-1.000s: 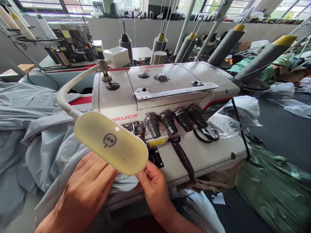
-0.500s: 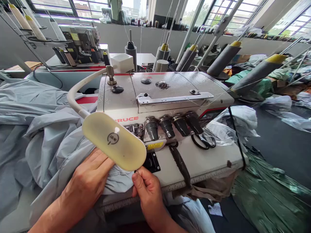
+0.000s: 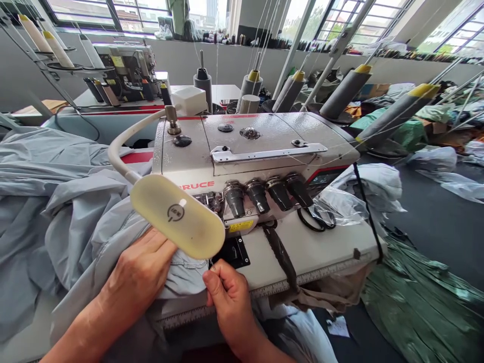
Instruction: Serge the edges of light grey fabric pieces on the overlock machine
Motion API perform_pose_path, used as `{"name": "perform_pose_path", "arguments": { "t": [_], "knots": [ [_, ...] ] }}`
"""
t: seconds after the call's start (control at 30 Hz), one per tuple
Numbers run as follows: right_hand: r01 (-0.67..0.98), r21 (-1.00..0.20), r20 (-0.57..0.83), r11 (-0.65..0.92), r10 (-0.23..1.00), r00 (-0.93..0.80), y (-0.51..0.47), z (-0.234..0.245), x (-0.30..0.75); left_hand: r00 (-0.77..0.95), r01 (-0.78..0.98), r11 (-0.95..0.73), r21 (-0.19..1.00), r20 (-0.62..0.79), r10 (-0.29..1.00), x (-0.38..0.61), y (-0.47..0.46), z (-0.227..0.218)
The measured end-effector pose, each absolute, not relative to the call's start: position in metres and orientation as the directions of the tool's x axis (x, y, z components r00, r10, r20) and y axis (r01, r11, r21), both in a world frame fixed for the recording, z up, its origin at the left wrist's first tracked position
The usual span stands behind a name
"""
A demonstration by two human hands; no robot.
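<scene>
Light grey fabric [image 3: 187, 282] lies on the front of an overlock sewing machine [image 3: 264, 133] and heaps up to the left. My left hand [image 3: 141, 272] rests flat on this cloth, fingers stretched forward; the lamp head hides their tips. At the cloth's right edge, my right hand [image 3: 229, 300] is closed in a pinch, thumb against forefinger. A thin strand shows just above that pinch, too small to make out fully. The pale oval lamp head [image 3: 200, 227], on a bent white neck, hangs over both hands and covers the needle area.
Dark tension knobs [image 3: 257, 195] line the machine's front. Grey thread cones [image 3: 346, 91] stand behind it. A ruler tape [image 3: 260, 291] runs along the table edge, with a brown cloth strip [image 3: 280, 257] draped over. Green fabric [image 3: 419, 297] lies at lower right. Another sewing machine [image 3: 126, 68] stands behind.
The view has shifted slightly. Both hands keep nearly the same places on the cloth, and a little more of the strand above my right fingertips shows.
</scene>
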State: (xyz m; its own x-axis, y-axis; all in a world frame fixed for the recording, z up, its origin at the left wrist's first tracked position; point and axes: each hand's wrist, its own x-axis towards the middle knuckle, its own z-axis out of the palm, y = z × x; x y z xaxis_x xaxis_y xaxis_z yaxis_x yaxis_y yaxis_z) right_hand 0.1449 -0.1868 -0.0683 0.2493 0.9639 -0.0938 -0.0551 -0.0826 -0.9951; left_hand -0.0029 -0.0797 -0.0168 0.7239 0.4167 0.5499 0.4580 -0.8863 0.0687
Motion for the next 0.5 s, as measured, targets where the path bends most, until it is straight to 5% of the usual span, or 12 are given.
{"name": "perform_pose_path", "arguments": {
  "t": [0.5],
  "knots": [
    [-0.173, -0.982, -0.120, -0.073, 0.952, 0.280, -0.179, -0.059, 0.146, 0.709, 0.420, -0.907, 0.012, 0.620, 0.337, -0.016, -0.088, -0.018]
  ]
}}
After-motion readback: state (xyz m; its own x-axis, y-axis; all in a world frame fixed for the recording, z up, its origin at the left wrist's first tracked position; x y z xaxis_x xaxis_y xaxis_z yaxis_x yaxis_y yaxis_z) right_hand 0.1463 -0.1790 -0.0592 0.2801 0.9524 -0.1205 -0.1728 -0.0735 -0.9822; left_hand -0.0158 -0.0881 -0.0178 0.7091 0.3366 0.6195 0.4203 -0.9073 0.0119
